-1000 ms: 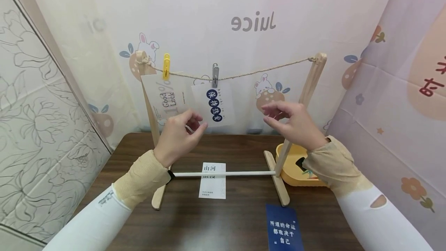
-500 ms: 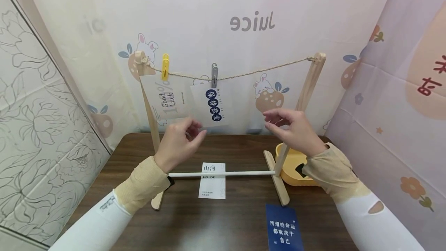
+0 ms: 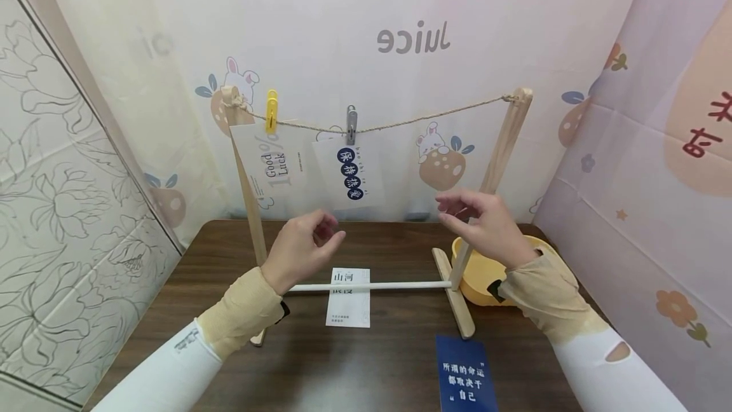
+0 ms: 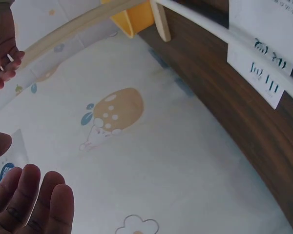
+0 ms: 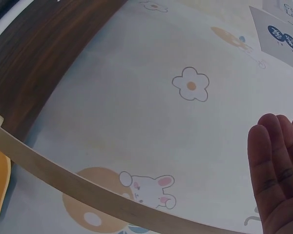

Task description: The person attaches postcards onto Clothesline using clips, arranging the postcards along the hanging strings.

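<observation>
The fingers (image 4: 27, 192) of the left hand (image 3: 302, 247) are loosely bent and slightly spread, the thumb standing apart from them; the hand is in mid-air before the left half of the wooden stand (image 3: 506, 145). The right hand (image 3: 486, 224) is raised before the stand's right post, its fingers gently curved and close together, its thumb also apart. Across the stand's top sags a rope (image 3: 434, 118). At the stand's left end, a yellow clip (image 3: 271, 110) holds the "Good Luck" card (image 3: 286, 177) on it; near the stand's middle, a grey clip (image 3: 351, 124) holds the blue-circle card (image 3: 350, 173), the one nearest the left hand. A white card (image 3: 349, 311) lies on the desk (image 3: 354, 380) under the stand's crossbar (image 3: 400, 285). A blue card (image 3: 464, 393) lies at the near end of the stand's right foot. A yellow tray (image 3: 474, 297) sits to the stand's right, partly hidden by the right wrist.
</observation>
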`<state>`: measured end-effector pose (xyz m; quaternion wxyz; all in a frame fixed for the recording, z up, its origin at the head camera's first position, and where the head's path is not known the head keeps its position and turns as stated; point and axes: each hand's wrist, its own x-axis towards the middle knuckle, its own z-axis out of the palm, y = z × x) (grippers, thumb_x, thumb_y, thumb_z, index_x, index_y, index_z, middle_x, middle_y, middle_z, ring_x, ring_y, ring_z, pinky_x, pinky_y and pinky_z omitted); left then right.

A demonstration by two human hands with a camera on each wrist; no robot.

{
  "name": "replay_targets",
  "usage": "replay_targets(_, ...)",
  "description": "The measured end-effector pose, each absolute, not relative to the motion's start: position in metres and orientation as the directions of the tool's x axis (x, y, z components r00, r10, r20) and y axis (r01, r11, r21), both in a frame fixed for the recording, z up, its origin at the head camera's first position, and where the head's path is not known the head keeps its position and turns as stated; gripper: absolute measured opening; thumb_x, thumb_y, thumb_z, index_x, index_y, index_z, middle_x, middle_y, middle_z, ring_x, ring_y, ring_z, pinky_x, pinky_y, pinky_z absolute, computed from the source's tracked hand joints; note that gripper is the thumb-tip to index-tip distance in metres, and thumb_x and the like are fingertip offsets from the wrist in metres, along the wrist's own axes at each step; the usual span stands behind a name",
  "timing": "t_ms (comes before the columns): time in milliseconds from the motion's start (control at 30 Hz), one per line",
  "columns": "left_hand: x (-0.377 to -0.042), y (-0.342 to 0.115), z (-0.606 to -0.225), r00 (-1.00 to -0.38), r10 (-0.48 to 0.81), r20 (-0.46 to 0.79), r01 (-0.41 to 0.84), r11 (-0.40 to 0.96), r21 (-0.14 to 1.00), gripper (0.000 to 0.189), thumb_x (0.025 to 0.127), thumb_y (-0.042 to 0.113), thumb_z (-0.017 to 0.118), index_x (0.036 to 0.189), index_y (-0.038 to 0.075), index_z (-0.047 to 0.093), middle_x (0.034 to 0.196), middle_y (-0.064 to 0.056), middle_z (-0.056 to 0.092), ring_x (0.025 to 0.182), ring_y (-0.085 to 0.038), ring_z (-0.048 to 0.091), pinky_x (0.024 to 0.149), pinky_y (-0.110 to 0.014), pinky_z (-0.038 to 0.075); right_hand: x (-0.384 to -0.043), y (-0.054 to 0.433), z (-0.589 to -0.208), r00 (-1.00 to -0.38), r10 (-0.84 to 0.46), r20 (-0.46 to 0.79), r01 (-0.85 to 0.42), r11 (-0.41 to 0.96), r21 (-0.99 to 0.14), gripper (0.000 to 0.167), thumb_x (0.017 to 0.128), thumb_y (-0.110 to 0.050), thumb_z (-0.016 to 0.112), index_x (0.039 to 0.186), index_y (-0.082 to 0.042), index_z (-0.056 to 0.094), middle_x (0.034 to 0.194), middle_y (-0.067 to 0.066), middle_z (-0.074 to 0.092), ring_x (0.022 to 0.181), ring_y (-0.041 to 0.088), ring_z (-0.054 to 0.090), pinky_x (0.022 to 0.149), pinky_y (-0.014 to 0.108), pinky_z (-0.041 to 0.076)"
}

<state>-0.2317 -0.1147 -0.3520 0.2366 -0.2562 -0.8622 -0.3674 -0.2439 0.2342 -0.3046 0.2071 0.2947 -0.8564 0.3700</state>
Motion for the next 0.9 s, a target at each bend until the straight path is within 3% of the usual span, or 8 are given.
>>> replay_targets(333,-0.229,-0.112,-0.372,-0.804,0.272,0.529,0.554,0.666,0.500,0.017,0.096,0.019,0.081,0.104,0.006,0.074,0.092,-0.006,0.077,0.080,-0.021,0.072,0.074,-0.034,0.060,-0.241,0.241,-0.315,-0.768,-0.366,0.525,-0.633,0.554,-0.540,0.027,0.096,0.000,0.080,0.123,-0.001,0.077,0.101,0.009,0.082,0.087,0.000,0.070,0.077,0.017,0.058)
replay_targets(733,-0.229,-0.110,-0.391,-0.814,0.302,0.497,0.554,0.662,0.505,0.017,0.095,0.017,0.083,0.105,0.006,0.074,0.093,-0.007,0.076,0.081,-0.015,0.068,0.076,-0.033,0.061,-0.239,0.253,-0.327,-0.768,-0.375,0.520,-0.637,0.531,-0.559,0.027,0.095,0.002,0.080,0.121,-0.002,0.077,0.097,0.007,0.080,0.085,0.000,0.069,0.073,0.019,0.058)
replay_targets(900,-0.230,-0.106,-0.402,-0.815,0.328,0.478,0.560,0.656,0.506,0.018,0.095,0.014,0.082,0.108,0.005,0.074,0.094,-0.007,0.077,0.083,-0.020,0.073,0.076,-0.033,0.062,-0.239,0.260,-0.333,-0.771,-0.364,0.522,-0.632,0.538,-0.558,0.028,0.094,0.003,0.081,0.122,-0.003,0.077,0.097,0.006,0.081,0.086,-0.001,0.069,0.074,0.018,0.058)
